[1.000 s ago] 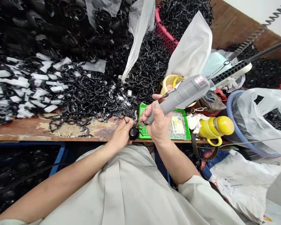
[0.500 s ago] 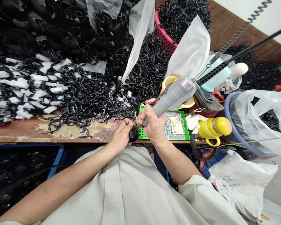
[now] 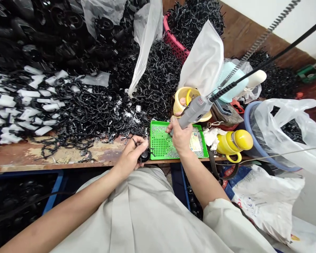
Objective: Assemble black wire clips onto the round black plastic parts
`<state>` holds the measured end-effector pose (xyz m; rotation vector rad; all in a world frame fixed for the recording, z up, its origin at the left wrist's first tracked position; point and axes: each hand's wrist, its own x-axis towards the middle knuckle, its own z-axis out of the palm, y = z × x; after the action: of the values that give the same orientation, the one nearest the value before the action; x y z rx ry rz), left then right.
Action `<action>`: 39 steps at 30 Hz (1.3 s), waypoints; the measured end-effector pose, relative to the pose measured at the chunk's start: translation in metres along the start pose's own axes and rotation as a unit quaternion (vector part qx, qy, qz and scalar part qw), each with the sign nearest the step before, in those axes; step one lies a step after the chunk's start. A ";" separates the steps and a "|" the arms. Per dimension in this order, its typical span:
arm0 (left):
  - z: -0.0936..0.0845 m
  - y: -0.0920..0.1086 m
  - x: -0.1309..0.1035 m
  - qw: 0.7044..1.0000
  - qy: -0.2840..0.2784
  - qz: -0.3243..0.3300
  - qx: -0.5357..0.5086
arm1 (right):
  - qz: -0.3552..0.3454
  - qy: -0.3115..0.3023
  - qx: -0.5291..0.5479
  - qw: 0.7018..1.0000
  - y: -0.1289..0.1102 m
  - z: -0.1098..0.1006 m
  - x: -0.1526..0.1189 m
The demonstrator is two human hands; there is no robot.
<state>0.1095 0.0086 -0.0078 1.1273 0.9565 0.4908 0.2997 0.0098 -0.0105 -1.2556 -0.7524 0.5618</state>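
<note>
My left hand (image 3: 133, 151) is closed around a round black plastic part (image 3: 144, 155) at the table's front edge. A thin dark strip sticks out from between its fingers. In my right hand (image 3: 181, 135) is a grey electric screwdriver (image 3: 196, 110), gripped near its lower end and slanting up to the right. Its tip points down over the green perforated tray (image 3: 158, 151), and the bit is too small to make out clearly. Many small silvery screws (image 3: 173, 152) lie in that tray, along with a yellowish card (image 3: 196, 142).
Black plastic pieces (image 3: 94, 105) and white pieces (image 3: 28, 102) are heaped behind my hands. Right of the tray stand a yellow bucket (image 3: 179, 102), a yellow bottle (image 3: 233, 142) and a blue tub (image 3: 249, 116). A black cable (image 3: 276, 59) runs up from the screwdriver.
My right hand has moved the screwdriver away from the black part, rightward over the tray. My left hand still holds the part. The whole view has shifted slightly.
</note>
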 end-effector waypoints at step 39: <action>0.002 -0.018 0.006 0.974 0.030 0.163 0.153 | 0.052 -0.095 0.131 0.985 -0.039 0.067 -0.059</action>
<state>0.1123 0.0052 -0.0265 1.5711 0.9221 0.6603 0.2094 -0.0014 0.0250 -1.0108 -0.7475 0.8482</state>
